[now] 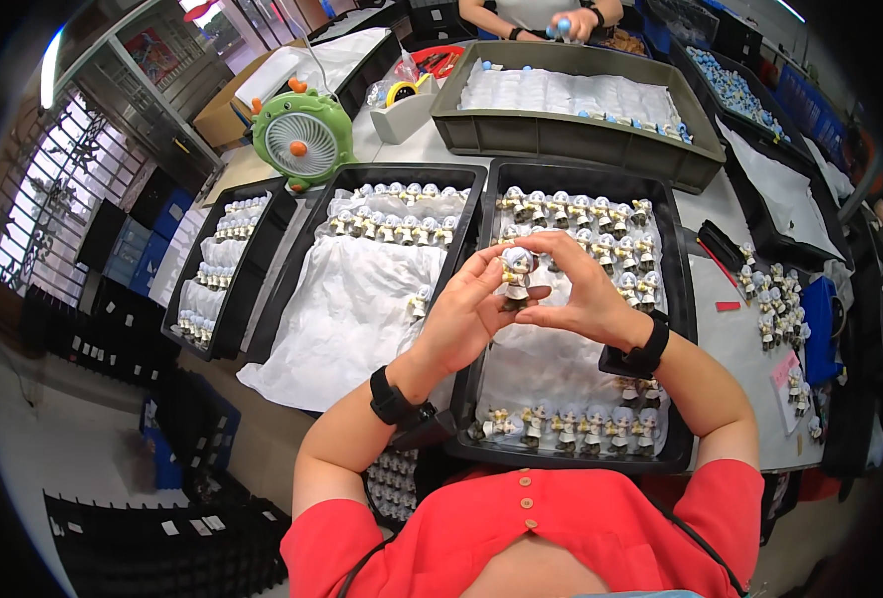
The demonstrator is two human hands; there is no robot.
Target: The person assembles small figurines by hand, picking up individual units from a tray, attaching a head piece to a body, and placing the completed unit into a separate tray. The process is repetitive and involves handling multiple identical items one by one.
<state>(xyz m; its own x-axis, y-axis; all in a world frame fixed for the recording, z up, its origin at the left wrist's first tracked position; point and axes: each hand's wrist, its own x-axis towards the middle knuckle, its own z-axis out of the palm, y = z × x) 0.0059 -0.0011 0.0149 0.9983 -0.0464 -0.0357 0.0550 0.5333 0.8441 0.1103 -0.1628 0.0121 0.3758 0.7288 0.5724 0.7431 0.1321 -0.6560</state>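
Between my two hands, above the right-hand black tray (681, 299), is a small figurine (517, 277) with pale hair and a white and gold outfit, held upright. My left hand (469, 311) pinches it from the left, thumb and fingers pressed to its side. From the other side my right hand (583, 299) touches its head with the index finger, the thumb near its base. Rows of similar figurines (591, 429) stand in that tray, at the far and near ends. The middle black tray (307, 249) has rows at its far end and a lone figurine (420, 301) on white sheeting.
A narrower black tray (230, 339) of figurines stands at the left. Behind are a green fan (304, 138), a tape dispenser (402, 112) and a large olive bin (571, 140). Loose figurines (780, 309) and a blue box (820, 324) lie right. Another person's hand (576, 25) works beyond.
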